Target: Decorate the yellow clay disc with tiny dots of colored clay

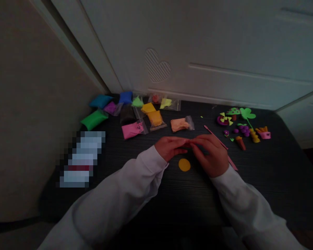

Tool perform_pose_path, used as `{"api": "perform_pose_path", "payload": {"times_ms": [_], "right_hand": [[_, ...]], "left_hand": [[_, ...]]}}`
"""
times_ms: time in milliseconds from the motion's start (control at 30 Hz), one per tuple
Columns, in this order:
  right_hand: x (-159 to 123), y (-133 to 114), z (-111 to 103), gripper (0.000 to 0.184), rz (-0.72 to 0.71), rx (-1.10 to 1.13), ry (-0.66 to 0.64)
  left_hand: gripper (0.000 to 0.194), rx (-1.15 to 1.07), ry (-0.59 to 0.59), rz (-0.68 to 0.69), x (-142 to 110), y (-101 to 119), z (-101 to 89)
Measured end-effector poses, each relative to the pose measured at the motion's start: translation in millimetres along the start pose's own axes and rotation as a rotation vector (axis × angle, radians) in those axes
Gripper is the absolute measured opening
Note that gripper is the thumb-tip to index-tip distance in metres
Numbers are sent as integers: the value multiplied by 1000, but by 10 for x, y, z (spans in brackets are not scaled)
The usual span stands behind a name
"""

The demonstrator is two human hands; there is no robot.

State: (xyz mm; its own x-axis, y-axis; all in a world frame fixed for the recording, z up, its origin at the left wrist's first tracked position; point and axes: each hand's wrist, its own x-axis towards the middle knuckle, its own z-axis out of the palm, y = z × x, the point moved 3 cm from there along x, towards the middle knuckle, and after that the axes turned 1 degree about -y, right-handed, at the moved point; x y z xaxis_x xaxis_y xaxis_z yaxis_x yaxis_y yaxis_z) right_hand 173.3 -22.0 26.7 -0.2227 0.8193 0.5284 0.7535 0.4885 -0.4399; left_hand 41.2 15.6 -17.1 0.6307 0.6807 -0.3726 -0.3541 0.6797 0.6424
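Note:
My left hand (169, 147) and my right hand (211, 155) meet at the fingertips above the middle of the dark table. Both are closed in a pinch, and whatever lies between the fingers is too small and dim to name. Just below them, a flat yellow clay disc (184, 165) rests on the table. A thin pink modelling tool (215, 136) lies beyond my right hand, and a second pink tool (233, 163) shows partly from behind that wrist.
Several bags of coloured clay sit at the back left, among them a green bag (94, 119), a pink bag (132, 130) and a peach bag (179, 124). Small clay models, including purple grapes (244, 130) and a green clover (247, 113), stand at right. A white panel (214, 41) rises behind.

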Motion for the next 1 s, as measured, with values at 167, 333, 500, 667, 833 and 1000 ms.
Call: {"api": "perform_pose_path", "payload": {"times_ms": [167,333,500,667,833,1000], "right_hand": [[-3,24,18,20,-5,-34,0],[4,22,26,20,-9,-35,-12],[-4,18,32,20,-11,-28,-51],[0,20,25,20,18,6,-35],[4,25,23,24,39,25,-31],[9,23,23,27,38,9,-20]], "left_hand": [[18,13,-7,24,10,-7,-4],[18,88,5,46,30,-24,5],[18,64,20,42,24,-18,18],[19,28,28,61,3,9,13],[20,130,-12,129,-6,53,-4],[22,292,-28,185,-11,46,-9]]}}
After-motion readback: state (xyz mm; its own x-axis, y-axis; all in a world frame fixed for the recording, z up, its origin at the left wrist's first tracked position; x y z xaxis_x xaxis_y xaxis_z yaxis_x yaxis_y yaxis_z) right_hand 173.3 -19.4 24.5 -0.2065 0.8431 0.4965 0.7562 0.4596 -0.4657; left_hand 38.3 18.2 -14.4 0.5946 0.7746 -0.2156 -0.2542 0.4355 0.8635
